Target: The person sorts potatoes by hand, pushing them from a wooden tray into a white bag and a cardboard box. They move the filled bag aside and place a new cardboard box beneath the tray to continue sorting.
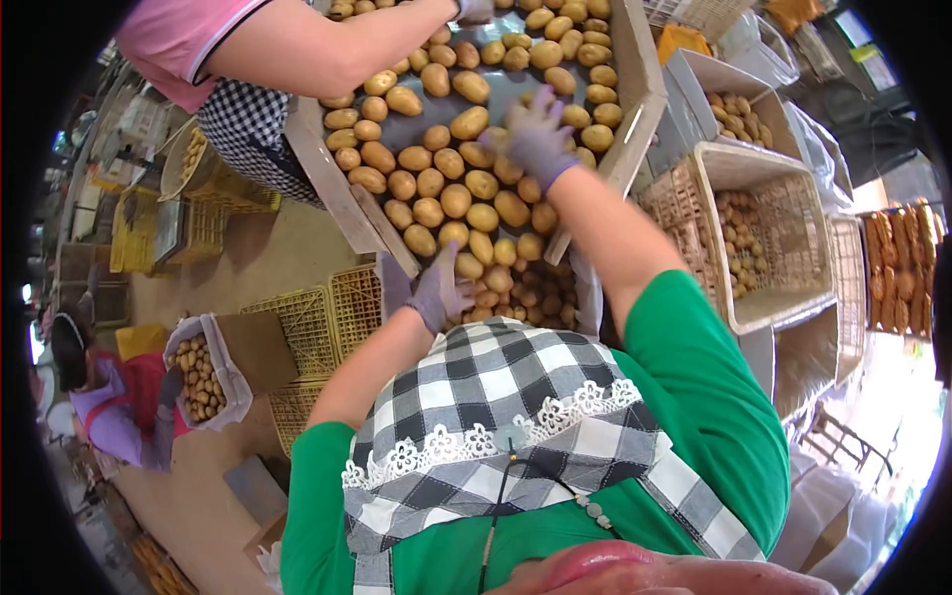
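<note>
Many potatoes (456, 200) lie across a dark sorting table (407, 127) with wooden side boards, which narrows toward me. My right hand (535, 137), in a thin purple-grey glove, reaches over potatoes on the table's right side. Its fingers are spread and slightly blurred, and I see nothing gripped in them. At the narrow mouth my left hand (436, 290), gloved alike, is held beside the potatoes with thumb and fingers apart. More potatoes (531, 296) fill a lined container below the mouth, partly hidden by my checked apron.
A co-worker's arm (327, 50) reaches over the table from the upper left. Plastic crates (769, 213) with small potatoes stand on the right, yellow crates (297, 327) on the left. Farther left, another person (124, 397) is beside a lined box (233, 372) of potatoes.
</note>
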Available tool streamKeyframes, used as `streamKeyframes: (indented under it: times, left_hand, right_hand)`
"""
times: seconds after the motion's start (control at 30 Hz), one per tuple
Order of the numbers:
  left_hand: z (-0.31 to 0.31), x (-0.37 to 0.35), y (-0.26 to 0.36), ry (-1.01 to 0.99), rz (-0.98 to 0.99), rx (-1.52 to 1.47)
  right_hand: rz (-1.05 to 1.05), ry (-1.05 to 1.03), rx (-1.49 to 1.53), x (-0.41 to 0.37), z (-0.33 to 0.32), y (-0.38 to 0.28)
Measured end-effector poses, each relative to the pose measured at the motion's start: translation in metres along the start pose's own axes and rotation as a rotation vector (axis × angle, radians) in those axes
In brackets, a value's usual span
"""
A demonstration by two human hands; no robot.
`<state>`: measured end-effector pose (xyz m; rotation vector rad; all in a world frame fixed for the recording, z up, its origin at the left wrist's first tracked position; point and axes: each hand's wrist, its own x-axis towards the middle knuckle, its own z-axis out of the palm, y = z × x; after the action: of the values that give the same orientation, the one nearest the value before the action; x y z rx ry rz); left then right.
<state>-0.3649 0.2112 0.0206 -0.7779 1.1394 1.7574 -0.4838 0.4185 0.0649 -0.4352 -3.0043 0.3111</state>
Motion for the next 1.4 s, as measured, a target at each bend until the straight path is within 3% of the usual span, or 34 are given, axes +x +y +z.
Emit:
streamKeyframes:
  times: [0.03, 0.07, 0.13, 0.23, 0.33, 0.4, 0.43, 0.53, 0.6, 0.7, 0.73, 0.8, 0.83, 0.87, 0.93, 1.0, 1.07, 1.13, 1.23, 1.27, 1.3, 1.33, 1.4]
  left_hand:
    - [-0.005, 0.006, -0.009, 0.15, 0.052, -0.017]
    - [-0.017, 0.009, -0.015, 0.087, 0.09, -0.016]
    - [-0.038, 0.004, -0.017, -0.037, 0.162, -0.014]
    - [-0.045, -0.005, -0.017, -0.184, 0.162, -0.08]
    - [-0.041, -0.004, -0.021, -0.243, 0.169, -0.237]
    - [-0.041, 0.007, -0.024, -0.186, 0.074, -0.371]
    - [-0.02, -0.016, -0.014, -0.232, 0.123, -0.268]
    - [-0.018, -0.018, -0.017, -0.145, 0.217, -0.209]
    - [-0.017, -0.024, -0.02, -0.131, 0.115, -0.235]
    - [-0.027, 0.001, -0.019, -0.101, -0.164, -0.484]
    - [-0.027, -0.002, -0.022, -0.159, -0.055, -0.3]
    - [-0.018, 0.001, -0.019, -0.117, -0.087, -0.376]
    - [-0.012, -0.001, -0.016, -0.126, -0.058, -0.351]
    - [-0.004, -0.007, -0.013, -0.134, -0.033, -0.328]
    - [-0.002, -0.004, -0.015, -0.18, 0.016, -0.303]
    - [-0.009, 0.006, -0.017, -0.249, 0.08, -0.304]
    - [-0.007, -0.002, -0.013, -0.269, 0.035, -0.427]
    - [-0.007, -0.01, -0.018, -0.281, -0.033, -0.556]
    - [-0.01, 0.002, -0.023, -0.264, 0.143, -0.402]
    - [-0.008, 0.003, -0.022, -0.245, 0.18, -0.342]
    - [-0.014, 0.013, -0.025, -0.328, 0.067, -0.523]
    - [-0.025, 0.027, -0.028, -0.325, 0.044, -0.469]
    - [-0.048, 0.045, -0.038, -0.311, 0.0, -0.379]
  right_hand:
    - [-0.129, -0.008, 0.037, -0.02, 0.014, -0.031]
    - [-0.279, -0.15, 0.04, -0.052, 0.003, -0.056]
    - [-0.654, -0.2, -0.157, -0.1, 0.018, -0.078]
    - [-0.818, -0.684, -0.039, -0.102, 0.022, -0.088]
    - [-0.826, -0.245, 0.303, -0.062, -0.001, -0.098]
    - [-0.944, 0.07, 0.114, -0.064, 0.033, -0.079]
    - [-0.999, 0.231, 0.015, -0.066, 0.044, -0.068]
    - [-1.032, 0.057, 0.004, -0.104, 0.029, -0.026]
    - [-0.908, -0.537, 0.226, -0.074, -0.023, -0.008]
    - [-0.439, 0.197, 0.661, -0.003, -0.032, 0.056]
    - [-0.24, 0.391, 0.649, 0.035, -0.005, 0.085]
    - [0.153, 0.28, 0.345, 0.04, 0.008, 0.07]
    - [0.225, 0.192, 0.191, 0.022, 0.012, 0.039]
    - [0.176, 0.118, 0.066, -0.007, 0.014, 0.003]
    - [-0.156, 0.059, -0.016, -0.073, 0.015, -0.049]
    - [-0.543, 0.003, 0.253, -0.125, 0.039, -0.055]
    - [-0.534, -0.413, 0.217, -0.14, 0.024, -0.049]
    - [-0.667, -0.275, 0.258, -0.121, 0.036, -0.045]
    - [-0.822, 0.054, 0.182, -0.106, 0.016, -0.059]
    - [-0.862, 0.048, 0.151, -0.108, 0.032, -0.052]
    - [-0.902, 0.042, 0.121, -0.11, 0.049, -0.041]
    - [-0.945, 0.034, 0.092, -0.111, 0.058, -0.03]
    - [-0.917, -0.24, 0.052, -0.117, 0.028, -0.01]
